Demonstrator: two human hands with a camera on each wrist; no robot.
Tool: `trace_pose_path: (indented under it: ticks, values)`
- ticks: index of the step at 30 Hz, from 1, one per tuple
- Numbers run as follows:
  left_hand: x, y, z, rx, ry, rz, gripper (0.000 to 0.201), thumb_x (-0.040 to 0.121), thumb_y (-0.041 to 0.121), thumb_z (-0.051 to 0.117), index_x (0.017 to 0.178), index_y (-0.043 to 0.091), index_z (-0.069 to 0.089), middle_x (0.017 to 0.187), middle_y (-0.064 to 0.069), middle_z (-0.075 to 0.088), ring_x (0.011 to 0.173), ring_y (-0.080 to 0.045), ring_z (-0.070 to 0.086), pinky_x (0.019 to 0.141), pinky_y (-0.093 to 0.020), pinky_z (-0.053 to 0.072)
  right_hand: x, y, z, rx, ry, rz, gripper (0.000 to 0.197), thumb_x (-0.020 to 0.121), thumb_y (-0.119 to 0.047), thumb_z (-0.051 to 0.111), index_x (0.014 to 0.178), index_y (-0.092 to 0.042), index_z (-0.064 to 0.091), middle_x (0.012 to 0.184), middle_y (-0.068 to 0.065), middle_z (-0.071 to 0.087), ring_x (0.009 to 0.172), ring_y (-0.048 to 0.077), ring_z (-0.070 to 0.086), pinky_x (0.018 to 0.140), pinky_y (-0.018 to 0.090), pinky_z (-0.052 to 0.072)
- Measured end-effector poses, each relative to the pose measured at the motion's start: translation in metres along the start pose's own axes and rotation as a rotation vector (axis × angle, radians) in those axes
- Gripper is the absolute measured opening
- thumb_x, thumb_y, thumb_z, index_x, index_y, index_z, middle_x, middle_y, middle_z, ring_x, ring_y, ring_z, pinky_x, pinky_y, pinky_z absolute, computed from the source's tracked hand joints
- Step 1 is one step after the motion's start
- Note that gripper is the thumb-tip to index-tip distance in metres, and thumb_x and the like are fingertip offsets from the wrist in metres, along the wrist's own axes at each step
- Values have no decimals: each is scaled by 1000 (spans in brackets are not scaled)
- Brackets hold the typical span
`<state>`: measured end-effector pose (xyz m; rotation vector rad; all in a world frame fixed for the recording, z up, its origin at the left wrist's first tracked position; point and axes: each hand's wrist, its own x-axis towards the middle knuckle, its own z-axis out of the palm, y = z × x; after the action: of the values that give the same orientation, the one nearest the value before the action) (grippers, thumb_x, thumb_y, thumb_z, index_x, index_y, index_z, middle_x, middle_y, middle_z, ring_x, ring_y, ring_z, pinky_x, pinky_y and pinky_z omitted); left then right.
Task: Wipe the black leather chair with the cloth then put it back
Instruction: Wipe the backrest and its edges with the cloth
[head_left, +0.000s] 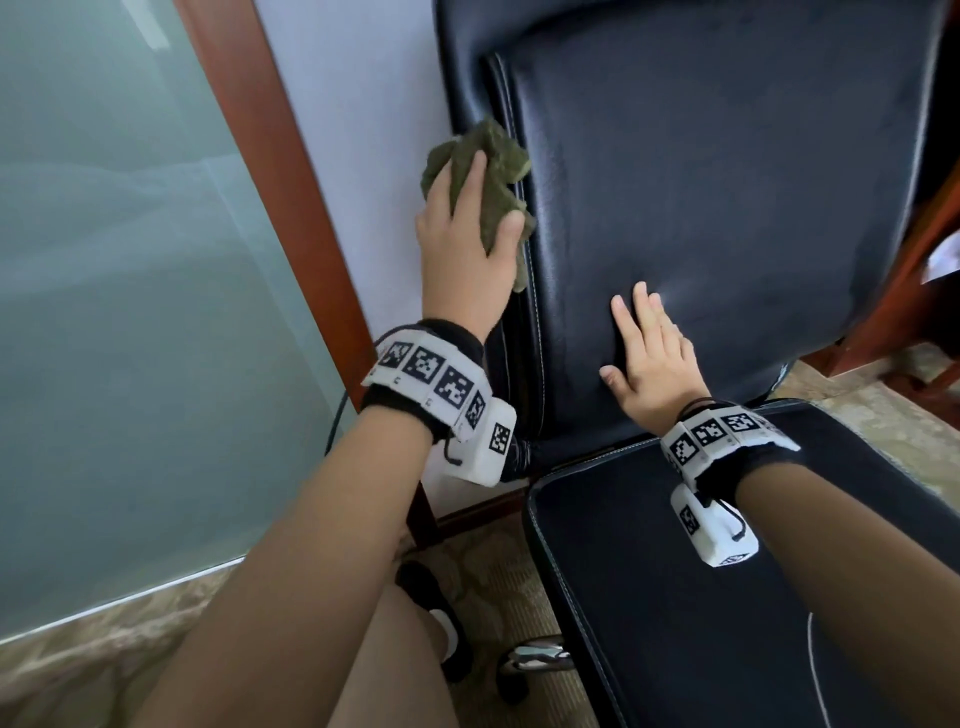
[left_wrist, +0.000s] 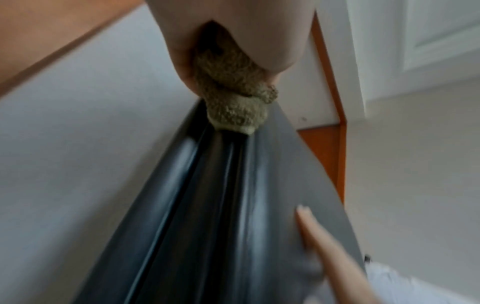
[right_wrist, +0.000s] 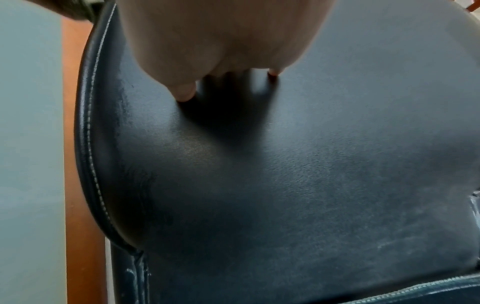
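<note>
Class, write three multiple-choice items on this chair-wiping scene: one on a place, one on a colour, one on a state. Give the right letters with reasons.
1. Where is the cloth pressed?
A. the seat
B. the backrest's left edge
C. the floor

2. What colour is the cloth?
A. olive green
B. red
C. white

3. How is the right hand?
A. fist closed
B. gripping the cloth
C. flat, fingers straight on the backrest

Key: 1 B, the left hand holds the cloth at the stitched left edge. 2 A, both views show olive-green fabric. 3 C, its palm lies open on the leather.

Soft daylight, motion-blurred wrist views
</note>
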<state>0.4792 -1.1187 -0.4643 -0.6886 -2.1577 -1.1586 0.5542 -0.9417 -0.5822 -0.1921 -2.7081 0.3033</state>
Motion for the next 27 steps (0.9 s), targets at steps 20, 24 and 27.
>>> trace_pose_path:
  ticks: [20, 24, 27]
  values:
    - [-9, 1, 4, -80, 52, 30, 55, 87, 21, 46, 139, 5, 41, 130, -17, 37, 123, -26, 38, 108, -25, 24, 1, -5, 4, 0, 19, 25, 74, 92, -25, 50, 148, -16, 2, 156, 8, -8, 144, 25, -5, 114, 42, 7]
    - [-7, 1, 23, -8, 27, -11, 52, 88, 19, 52, 137, 4, 44, 132, -21, 39, 123, -34, 35, 107, -32, 24, 1, -4, 6, 6, 41, 29, 73, 85, -33, 39, 148, -14, 6, 156, 10, -2, 144, 27, 2, 112, 46, 13]
    - [-29, -13, 30, -35, 16, -72, 50, 88, 19, 52, 136, 6, 46, 129, -18, 41, 122, -30, 36, 107, -31, 26, 1, -4, 10, 10, 48, 27, 75, 83, -33, 39, 148, -13, 7, 156, 11, -1, 144, 28, 3, 112, 47, 14]
